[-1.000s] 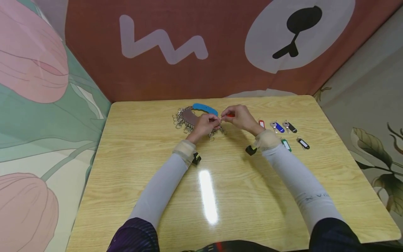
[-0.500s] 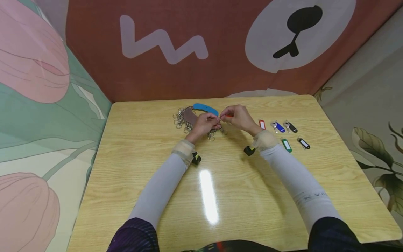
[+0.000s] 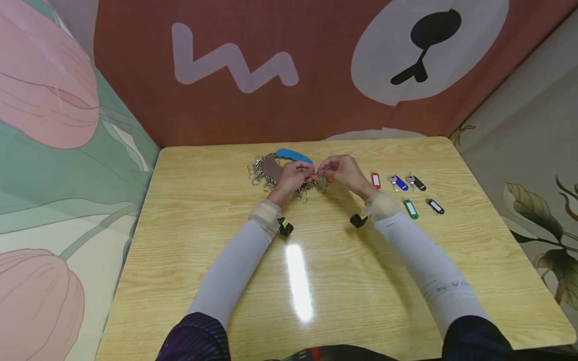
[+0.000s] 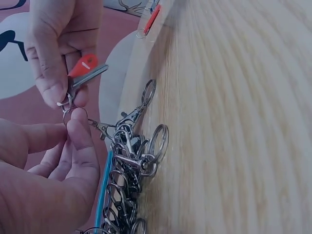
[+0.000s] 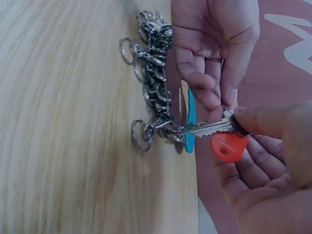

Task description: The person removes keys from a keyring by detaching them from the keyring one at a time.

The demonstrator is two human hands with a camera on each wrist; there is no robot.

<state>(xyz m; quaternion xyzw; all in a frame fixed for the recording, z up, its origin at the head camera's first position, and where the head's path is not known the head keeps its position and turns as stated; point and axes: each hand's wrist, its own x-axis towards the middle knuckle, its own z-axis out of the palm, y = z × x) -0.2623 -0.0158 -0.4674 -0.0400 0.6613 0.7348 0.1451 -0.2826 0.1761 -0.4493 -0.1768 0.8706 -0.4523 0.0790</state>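
Observation:
My left hand [image 3: 294,178] pinches a small metal key ring [image 4: 67,116] between thumb and fingertips. My right hand [image 3: 345,173] faces it, fingers curled, pinching a silver key [image 5: 209,128] by its head at that ring. A red plastic key tag [image 5: 230,146] hangs alongside the key, below the right fingertips. Whether the key is threaded on the ring is hard to tell. Just left of both hands lies a bunch of metal snap hooks with rings [image 4: 129,161], fixed along a brown strip [image 3: 272,166] with a blue curved handle [image 3: 293,154]. My left hand hides part of this bunch.
Right of my right hand lie tagged keys: a red tag [image 3: 376,179], a blue tag [image 3: 401,182], a green tag [image 3: 410,208] and black tags [image 3: 435,205]. The wooden table [image 3: 203,225] ends at a reddish printed cloth [image 3: 248,115] behind.
The red tag has dropped from within my right fingers to hang beneath them, and the key now shows. Both hands have stayed almost in place.

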